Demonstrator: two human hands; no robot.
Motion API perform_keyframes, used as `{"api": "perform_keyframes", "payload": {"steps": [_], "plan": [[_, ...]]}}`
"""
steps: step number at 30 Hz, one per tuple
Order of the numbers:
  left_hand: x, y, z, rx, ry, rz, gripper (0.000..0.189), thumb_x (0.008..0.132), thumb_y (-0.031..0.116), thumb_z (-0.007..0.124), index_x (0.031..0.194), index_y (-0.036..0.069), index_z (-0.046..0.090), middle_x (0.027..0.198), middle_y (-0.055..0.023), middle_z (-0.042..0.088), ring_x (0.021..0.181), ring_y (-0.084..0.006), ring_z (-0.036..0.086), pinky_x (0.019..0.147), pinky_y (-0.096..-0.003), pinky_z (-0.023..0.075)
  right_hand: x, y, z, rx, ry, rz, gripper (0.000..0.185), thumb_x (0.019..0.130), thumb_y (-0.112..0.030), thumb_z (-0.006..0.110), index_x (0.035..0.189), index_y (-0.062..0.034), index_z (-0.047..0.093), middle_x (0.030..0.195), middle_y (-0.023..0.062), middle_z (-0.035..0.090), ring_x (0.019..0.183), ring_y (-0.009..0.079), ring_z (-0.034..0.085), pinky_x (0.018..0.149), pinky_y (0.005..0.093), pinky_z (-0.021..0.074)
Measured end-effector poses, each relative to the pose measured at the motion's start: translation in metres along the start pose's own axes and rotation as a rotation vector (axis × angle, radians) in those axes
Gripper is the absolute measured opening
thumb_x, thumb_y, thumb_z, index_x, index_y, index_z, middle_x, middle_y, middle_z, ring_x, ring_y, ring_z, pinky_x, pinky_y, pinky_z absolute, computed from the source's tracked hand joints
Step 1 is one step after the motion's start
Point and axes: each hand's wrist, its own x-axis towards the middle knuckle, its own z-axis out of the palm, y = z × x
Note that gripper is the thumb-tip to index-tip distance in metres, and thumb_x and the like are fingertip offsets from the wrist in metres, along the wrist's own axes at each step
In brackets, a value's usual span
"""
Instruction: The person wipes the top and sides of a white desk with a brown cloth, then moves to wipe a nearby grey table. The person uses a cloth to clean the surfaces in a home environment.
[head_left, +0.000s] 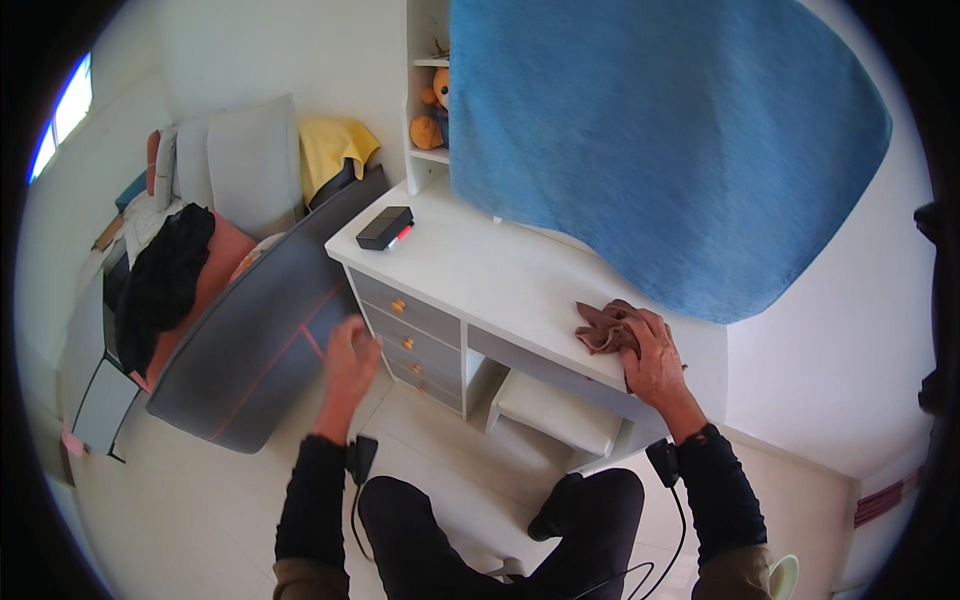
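My right hand (654, 360) is closed on a crumpled brown cloth (604, 326), which lies against the top of a white desk (480, 262) near its right end. My left hand (350, 367) hangs in the air in front of the desk's drawers, its fingers curled; whether they are fully closed is unclear. At the desk's left end lies a black box (385, 227) with a red and white pen (401, 235) beside it. A large blue cloth (660, 150) hangs over the shelf unit and reaches down to the desktop.
A padded white stool (559, 411) stands under the desk. To the left are a grey mattress-like pad (262, 345), a black garment (165, 285), a yellow cloth (334, 154) and grey cushions (251, 169). A stuffed toy (427, 131) sits on the shelf. A pale bucket-like container (784, 577) is at lower right.
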Motion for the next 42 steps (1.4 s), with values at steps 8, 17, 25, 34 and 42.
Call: {"api": "perform_keyframes", "payload": {"steps": [8, 17, 25, 34, 42], "plan": [[0.146, 0.043, -0.001, 0.478, 0.013, 0.022, 0.079, 0.088, 0.034, 0.081, 0.155, 0.009, 0.048, 0.153, -0.0180, 0.055, 0.141, -0.0390, 0.053, 0.115, -0.0467, 0.0471, 0.005, -0.010, -0.007, 0.001, -0.017, -0.021, 0.043, 0.086, -0.007, 0.063, 0.129, -0.0012, 0.062, 0.140, 0.0274, 0.057, 0.126, 0.0500, 0.056, 0.109, 0.0563, 0.0466], [0.188, 0.050, 0.043, 0.561, -0.125, 0.137, 0.058, 0.087, 0.033, 0.080, 0.138, 0.012, 0.064, 0.117, -0.0172, 0.069, 0.116, -0.0387, 0.065, 0.098, -0.0493, 0.0551, 0.009, -0.019, -0.011, 0.006, -0.047, -0.023, 0.042, 0.086, -0.004, 0.061, 0.128, -0.0009, 0.062, 0.140, 0.0264, 0.057, 0.128, 0.0478, 0.056, 0.111, 0.0553, 0.0441], [0.224, 0.079, 0.091, 0.538, -0.219, 0.152, 0.052, 0.087, 0.029, 0.084, 0.130, 0.009, 0.065, 0.117, -0.0210, 0.066, 0.108, -0.0399, 0.070, 0.092, -0.0477, 0.0592, 0.011, -0.019, -0.010, -0.008, -0.048, -0.026, 0.043, 0.087, -0.003, 0.060, 0.130, -0.0013, 0.061, 0.141, 0.0268, 0.056, 0.128, 0.0483, 0.055, 0.111, 0.0561, 0.0445], [0.265, 0.079, 0.149, 0.276, -0.255, 0.125, 0.062, 0.082, 0.016, 0.088, 0.132, -0.004, 0.058, 0.136, -0.0290, 0.059, 0.120, -0.0477, 0.065, 0.102, -0.0489, 0.0564, 0.013, -0.017, -0.010, -0.031, -0.062, -0.023, 0.045, 0.086, -0.004, 0.059, 0.131, -0.0006, 0.060, 0.142, 0.0261, 0.056, 0.128, 0.0480, 0.055, 0.112, 0.0564, 0.0440], [0.244, 0.078, 0.136, 0.094, -0.202, 0.102, 0.064, 0.088, 0.017, 0.082, 0.141, -0.006, 0.055, 0.140, -0.0279, 0.059, 0.115, -0.0410, 0.068, 0.101, -0.0470, 0.0557, 0.012, -0.015, -0.010, -0.024, -0.053, -0.065, 0.043, 0.088, -0.004, 0.061, 0.131, -0.0005, 0.060, 0.141, 0.0260, 0.056, 0.128, 0.0479, 0.055, 0.111, 0.0557, 0.0448]]}}
